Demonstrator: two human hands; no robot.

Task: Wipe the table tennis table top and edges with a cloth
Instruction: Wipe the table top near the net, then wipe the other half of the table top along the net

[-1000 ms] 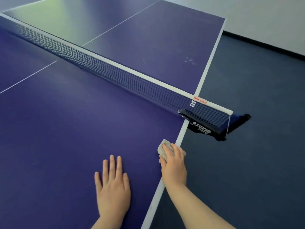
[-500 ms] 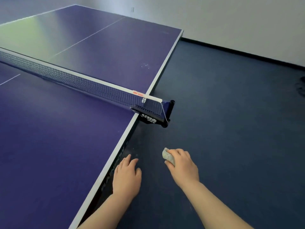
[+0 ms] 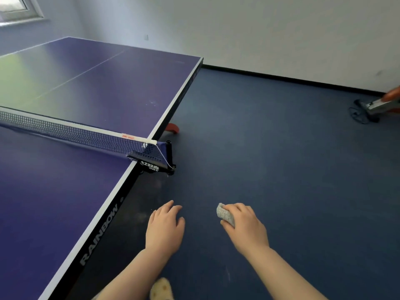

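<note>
Right hand (image 3: pixel 244 228) fingers pinching grey cloth (image 3: pixel 225 216), left hand (image 3: pixel 165 228) fingers loosely spread, both off surface (image 3: pixel 54 191); edge reads "RAINBOW" (image 3: pixel 99 234).

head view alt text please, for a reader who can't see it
Beside a blue table tennis table, a person's right hand holds a balled grey cloth over the dark floor; the left hand hangs empty near the table's side edge, below the net clamp.

table (image 3: pixel 65 191) at left, net (image 3: pixel 71 133) across it, both hands right of it
</note>
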